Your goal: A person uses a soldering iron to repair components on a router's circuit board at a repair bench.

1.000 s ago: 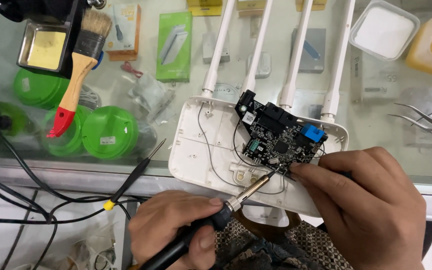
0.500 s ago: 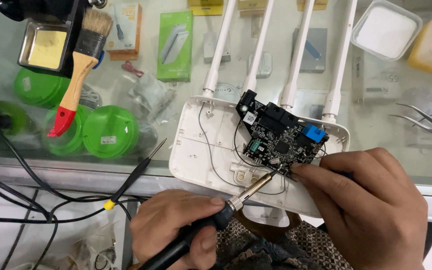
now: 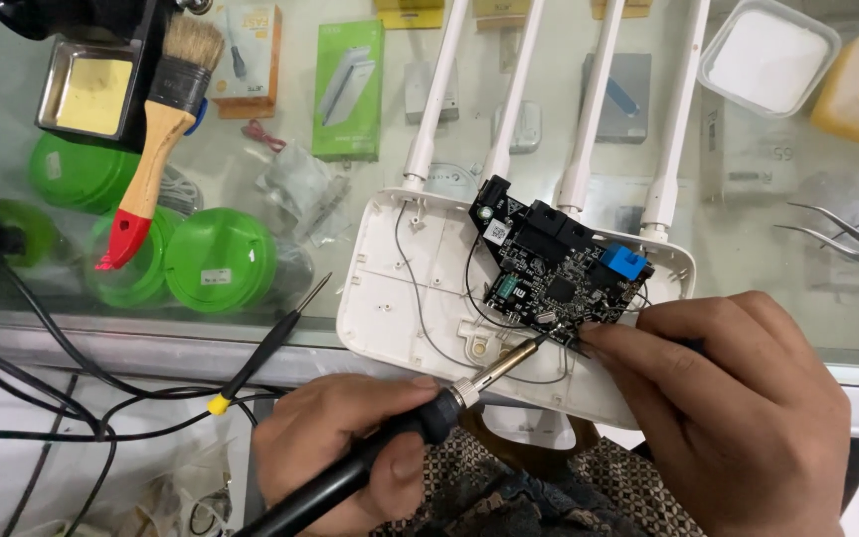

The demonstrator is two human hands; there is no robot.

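My left hand grips a black soldering iron whose metal tip touches the lower edge of a black circuit board. The board lies tilted inside an opened white router shell with several white antennas pointing away from me. My right hand rests at the board's lower right corner, fingertips pinched together right beside the iron's tip. What they pinch is hidden. Thin black wires run from the board across the shell.
On the glass counter at left lie a wooden paintbrush with a red handle end, a tin with a yellow sponge, green round lids and a thin black screwdriver. Metal tweezers lie at right. Black cables hang below.
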